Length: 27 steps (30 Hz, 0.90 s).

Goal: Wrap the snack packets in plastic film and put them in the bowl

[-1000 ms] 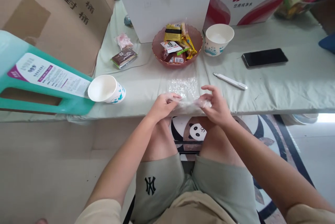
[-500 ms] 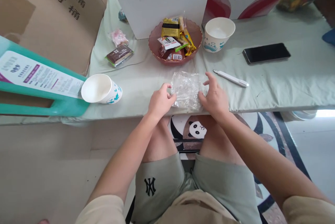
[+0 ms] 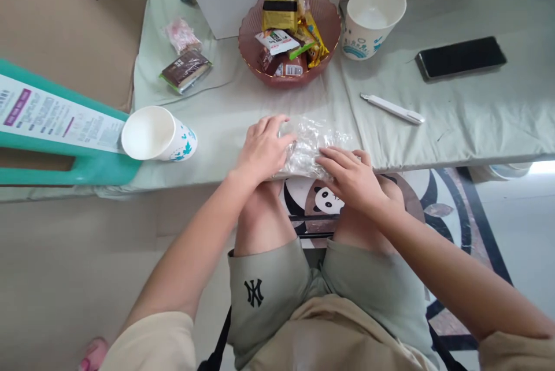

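A crinkled clear plastic wrapper (image 3: 306,141) lies at the table's front edge between my hands. My left hand (image 3: 264,150) rests at its left side, thumb and fingers curved and apart, with the thumb touching the plastic. On the right, my right hand (image 3: 350,175) lies over the lower right part of the wrapper, its fingers stretched out flat. A white pen-like cutter (image 3: 392,108) lies beyond my right hand. Past the wrapper stands a pink glass bowl (image 3: 289,79) of packaged snacks.
One paper cup (image 3: 158,135) leans at the left by a green carton (image 3: 104,169); another paper cup (image 3: 372,21) stands right of the bowl. A black phone (image 3: 462,58) lies at the right. A brown packaged snack (image 3: 186,70) and a pink packet (image 3: 182,34) lie back left.
My right hand has turned and lowered from the wrapper's right edge onto its lower part. My left hand has shifted slightly left and up. The wrapper looks more bunched; the view has tilted down.
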Motion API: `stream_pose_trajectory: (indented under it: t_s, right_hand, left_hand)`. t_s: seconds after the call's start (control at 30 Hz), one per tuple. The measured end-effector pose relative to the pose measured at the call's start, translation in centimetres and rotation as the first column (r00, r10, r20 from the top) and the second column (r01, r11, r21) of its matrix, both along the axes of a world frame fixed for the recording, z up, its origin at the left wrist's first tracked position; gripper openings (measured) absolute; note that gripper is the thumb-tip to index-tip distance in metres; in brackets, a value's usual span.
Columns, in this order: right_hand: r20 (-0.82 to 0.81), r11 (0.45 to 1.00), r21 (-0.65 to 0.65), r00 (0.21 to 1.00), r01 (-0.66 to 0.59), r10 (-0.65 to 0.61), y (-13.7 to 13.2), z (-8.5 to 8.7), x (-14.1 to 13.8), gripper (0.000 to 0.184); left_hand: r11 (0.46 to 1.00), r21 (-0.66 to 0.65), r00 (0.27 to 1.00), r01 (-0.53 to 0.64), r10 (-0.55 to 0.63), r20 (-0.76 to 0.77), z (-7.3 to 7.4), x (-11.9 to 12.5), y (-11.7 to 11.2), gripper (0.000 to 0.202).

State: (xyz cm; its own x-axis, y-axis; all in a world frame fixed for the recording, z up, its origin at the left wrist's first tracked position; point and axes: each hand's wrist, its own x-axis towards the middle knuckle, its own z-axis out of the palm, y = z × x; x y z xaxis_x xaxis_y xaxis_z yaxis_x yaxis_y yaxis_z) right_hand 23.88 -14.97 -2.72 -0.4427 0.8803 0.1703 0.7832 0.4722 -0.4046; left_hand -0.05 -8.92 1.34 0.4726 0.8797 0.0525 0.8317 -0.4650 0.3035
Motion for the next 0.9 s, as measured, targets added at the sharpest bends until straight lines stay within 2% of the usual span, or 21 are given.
stream_pose_trajectory:
  t_s: [0.1,0.17,0.23,0.33,0.4,0.5,0.6,0.67,0.73,0.8,0.83,0.9]
  right_hand:
    - [-0.187,0.999,-0.04,0.982,0.031,-0.038,-1.4,1.2,1.0,0.026]
    - [-0.375,0.979,-0.178,0.913,0.1,-0.162,-2.1,3.0,1.2,0.018]
    - [-0.509,0.924,-0.336,0.791,0.182,-0.341,-2.3,5.0,1.1,0.016]
    - [-0.551,0.853,-0.447,0.667,0.271,-0.501,-1.4,6.6,0.9,0.021]
    - [-0.539,0.825,-0.493,0.646,0.278,-0.54,-0.6,6.3,1.0,0.027]
    - [-0.535,0.802,-0.555,0.644,0.221,-0.547,0.2,4.7,1.0,0.043]
    - [-0.52,0.775,-0.596,0.633,0.212,-0.573,-0.5,2.7,0.8,0.049]
    - [-0.489,0.752,-0.61,0.628,0.25,-0.606,-1.9,1.8,0.8,0.049]
    - [-0.472,0.774,-0.536,0.64,0.337,-0.606,-3.7,1.2,1.2,0.056]
    - [-0.471,0.848,-0.32,0.706,0.423,-0.529,-5.2,1.1,1.8,0.071]
    - [-0.46,0.888,-0.172,0.762,0.427,-0.456,-5.8,1.2,2.0,0.076]
    - [-0.387,0.945,0.083,0.884,0.316,-0.262,-6.3,1.5,2.1,0.072]
  left_hand:
    - [0.988,-0.082,0.974,0.131,-0.113,0.194,1.2,-0.5,-1.0,0.045]
    - [0.955,-0.186,0.921,0.229,-0.15,0.36,2.1,-0.3,-2.5,0.063]
    - [0.909,-0.31,0.845,0.278,-0.077,0.53,2.7,0.1,-3.9,0.073]
    - [0.822,-0.48,0.693,0.307,0.153,0.704,2.8,0.9,-5.0,0.059]
    - [0.794,-0.541,0.612,0.278,0.288,0.737,2.5,1.3,-4.9,0.056]
    - [0.764,-0.626,0.561,0.158,0.452,0.693,1.5,2.0,-4.4,0.052]
    - [0.657,-0.751,0.556,0.062,0.602,0.573,0.1,3.3,-4.7,0.04]
    - [0.584,-0.811,0.521,0.03,0.683,0.511,-1.0,4.2,-5.4,0.026]
    - [0.518,-0.855,0.436,0.025,0.764,0.476,-1.8,4.7,-6.2,0.021]
    - [0.434,-0.898,0.32,0.076,0.842,0.434,-2.2,4.9,-6.9,0.024]
    - [0.393,-0.911,0.254,0.125,0.875,0.412,-2.3,4.9,-7.2,0.026]
    - [0.338,-0.906,0.129,0.254,0.917,0.378,-2.3,5.0,-7.4,0.029]
